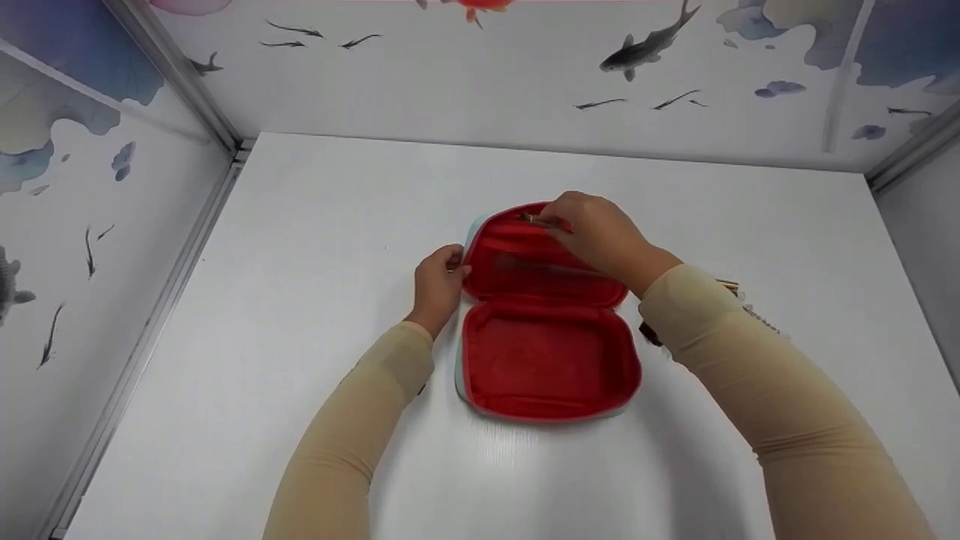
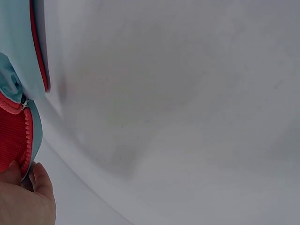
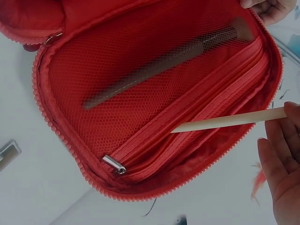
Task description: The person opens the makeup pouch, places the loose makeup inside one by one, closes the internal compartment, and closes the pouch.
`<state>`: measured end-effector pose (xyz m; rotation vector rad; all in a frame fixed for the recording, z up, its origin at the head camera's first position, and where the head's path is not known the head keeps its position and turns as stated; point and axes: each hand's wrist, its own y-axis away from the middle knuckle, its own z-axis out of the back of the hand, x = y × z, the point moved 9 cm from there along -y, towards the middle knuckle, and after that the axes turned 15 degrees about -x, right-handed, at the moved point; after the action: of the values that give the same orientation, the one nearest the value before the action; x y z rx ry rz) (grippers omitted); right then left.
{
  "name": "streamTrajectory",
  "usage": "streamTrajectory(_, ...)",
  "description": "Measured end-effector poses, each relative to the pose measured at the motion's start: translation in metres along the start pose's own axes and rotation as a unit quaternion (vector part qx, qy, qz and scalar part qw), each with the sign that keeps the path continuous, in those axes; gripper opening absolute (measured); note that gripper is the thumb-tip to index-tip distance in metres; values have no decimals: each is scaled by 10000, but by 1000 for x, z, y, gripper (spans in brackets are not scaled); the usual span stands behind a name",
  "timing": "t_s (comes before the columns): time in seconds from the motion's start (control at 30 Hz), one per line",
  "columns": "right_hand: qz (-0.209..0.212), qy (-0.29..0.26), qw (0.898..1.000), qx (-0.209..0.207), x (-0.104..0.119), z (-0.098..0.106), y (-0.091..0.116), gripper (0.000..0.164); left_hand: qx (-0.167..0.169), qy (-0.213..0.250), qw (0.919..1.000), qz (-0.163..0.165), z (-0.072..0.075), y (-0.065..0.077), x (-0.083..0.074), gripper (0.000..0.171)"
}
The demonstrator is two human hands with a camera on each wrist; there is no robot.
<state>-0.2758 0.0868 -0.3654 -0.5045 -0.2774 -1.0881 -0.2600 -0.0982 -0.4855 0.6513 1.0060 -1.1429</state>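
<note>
A red-lined, pale blue zip case (image 1: pixel 551 360) lies open on the white table, its lid raised at the back. With finger and thumb my left hand (image 1: pixel 437 289) pinches the lid's left edge. My right hand (image 1: pixel 600 229) is over the lid and grips a slim cream stick (image 3: pixel 225 121), like a brush handle. Its tip points into the unzipped slot of the lid's mesh pocket (image 3: pixel 117 61); the end inside my hand is hidden. Behind the mesh lies a makeup brush (image 3: pixel 159 65) with a dark handle. The pocket's silver zip pull (image 3: pixel 114 164) sits at one end.
Right of the case, partly behind my right sleeve, are a gold-coloured item (image 1: pixel 727 286), a silver chain-like strand (image 1: pixel 763 321) and a dark item (image 1: pixel 649 333). White panels (image 1: pixel 480 82) printed with fish stand along the table's back and sides.
</note>
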Motion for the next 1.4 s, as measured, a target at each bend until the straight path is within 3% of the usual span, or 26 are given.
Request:
streamTrajectory(0.2,-172,45,9993,315,-6,-10,0,24,-43,31,10000,-16,0,0,1,29)
streamTrajectory(0.37,-2,247,9983,525,-9,-20,1,22,-74,133,9999,-40,0,0,1,29)
streamTrajectory(0.67,-23,432,9978,493,-19,-32,2,21,-116,193,9996,-160,2,1,-1,28)
streamTrajectory(1.0,-8,1067,9929,533,-23,-33,3,20,-106,168,9997,-122,2,0,-1,28)
streamTrajectory(1.4,-271,1378,9853,977,-31,-40,4,17,-61,159,9998,-123,1,0,0,28)
